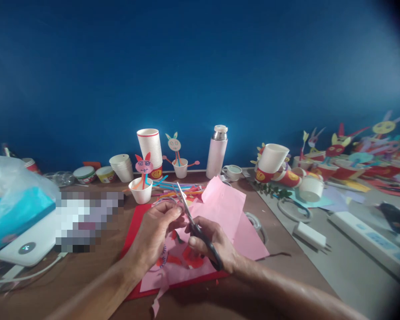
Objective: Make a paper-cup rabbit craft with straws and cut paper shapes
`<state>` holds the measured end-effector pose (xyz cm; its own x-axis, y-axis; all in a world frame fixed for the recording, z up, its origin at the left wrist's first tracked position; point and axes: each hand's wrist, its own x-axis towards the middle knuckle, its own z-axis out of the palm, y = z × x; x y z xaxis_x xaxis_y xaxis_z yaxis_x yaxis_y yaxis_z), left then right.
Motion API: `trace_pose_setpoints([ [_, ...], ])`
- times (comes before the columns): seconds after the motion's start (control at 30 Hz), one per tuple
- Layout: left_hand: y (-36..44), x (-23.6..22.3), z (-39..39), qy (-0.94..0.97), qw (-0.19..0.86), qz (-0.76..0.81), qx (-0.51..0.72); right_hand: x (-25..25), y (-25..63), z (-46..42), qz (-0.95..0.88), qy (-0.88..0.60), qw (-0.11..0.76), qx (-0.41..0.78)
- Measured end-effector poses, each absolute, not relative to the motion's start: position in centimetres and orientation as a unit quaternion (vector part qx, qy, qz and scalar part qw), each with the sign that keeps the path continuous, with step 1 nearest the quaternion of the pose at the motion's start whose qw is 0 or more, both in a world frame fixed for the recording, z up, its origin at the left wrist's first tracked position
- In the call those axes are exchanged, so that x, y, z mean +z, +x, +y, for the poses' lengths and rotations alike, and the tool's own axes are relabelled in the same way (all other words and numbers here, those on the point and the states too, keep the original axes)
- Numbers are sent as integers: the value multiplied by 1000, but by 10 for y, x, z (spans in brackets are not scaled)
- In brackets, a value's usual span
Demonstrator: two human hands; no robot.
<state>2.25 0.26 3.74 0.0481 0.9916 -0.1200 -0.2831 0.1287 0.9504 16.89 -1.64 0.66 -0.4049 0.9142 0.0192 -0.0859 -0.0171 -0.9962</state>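
Note:
My right hand (216, 238) grips a pair of scissors (187, 208) by their black handles, with the blades pointing up and away from me. Close to the blades, my left hand (158, 226) is closed in a pinch. What sits between its fingertips is too small to make out. Beneath both hands lie pink paper sheets (225, 209) on a red sheet (136, 224), with red cut pieces (193, 258) among them. A thin pink paper strip (160, 293) hangs toward the near side.
Behind my hands stand a paper cup with a pink paper figure (142, 191), stacked cups (150, 146), a second figure cup (180, 168) and a pink thermos (217, 153). A white power bank (30, 249) lies left; a power strip (370, 244) and more decorated cups (336, 164) are right.

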Motion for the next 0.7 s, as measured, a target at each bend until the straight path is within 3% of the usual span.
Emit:
trace_pose_setpoints([
  [0.7,17,40,7,406,622,434,510,-1,169,-13,-570,-364,407,614],
])
